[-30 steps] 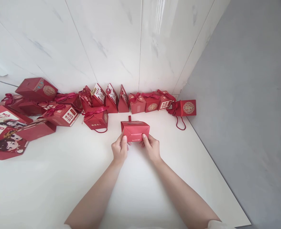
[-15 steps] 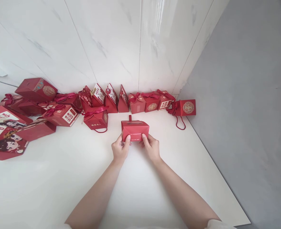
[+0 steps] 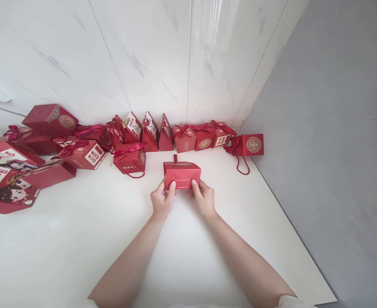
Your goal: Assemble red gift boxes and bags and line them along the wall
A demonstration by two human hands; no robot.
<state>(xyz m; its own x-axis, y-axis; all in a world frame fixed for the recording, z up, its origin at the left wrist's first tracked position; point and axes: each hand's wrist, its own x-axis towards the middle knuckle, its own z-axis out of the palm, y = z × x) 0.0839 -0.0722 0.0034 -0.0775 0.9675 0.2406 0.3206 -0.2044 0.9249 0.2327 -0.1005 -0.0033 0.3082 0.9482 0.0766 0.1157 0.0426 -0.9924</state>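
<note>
Both hands grip a small red gift box (image 3: 182,175) in the middle of the view. It has a slot in its top, a short tab standing up at the back, and small pale print on the side facing me. My left hand (image 3: 163,198) holds the lower left corner, thumb on the front face. The lower right corner is held by my right hand (image 3: 204,198), its thumb also pressed on the front. The other fingers are partly hidden behind and under the box.
Along the tiled wall stand several red boxes, among them triangular ones (image 3: 166,139) and ribboned ones (image 3: 204,139). A box with a cord handle (image 3: 252,144) lies at the right. More boxes pile up at the left (image 3: 54,175). The white table (image 3: 89,231) meets a grey surface (image 3: 329,149).
Little differs. The box tips very slightly in my hands, so its printed line looks a little different. Both hands keep their hold.
</note>
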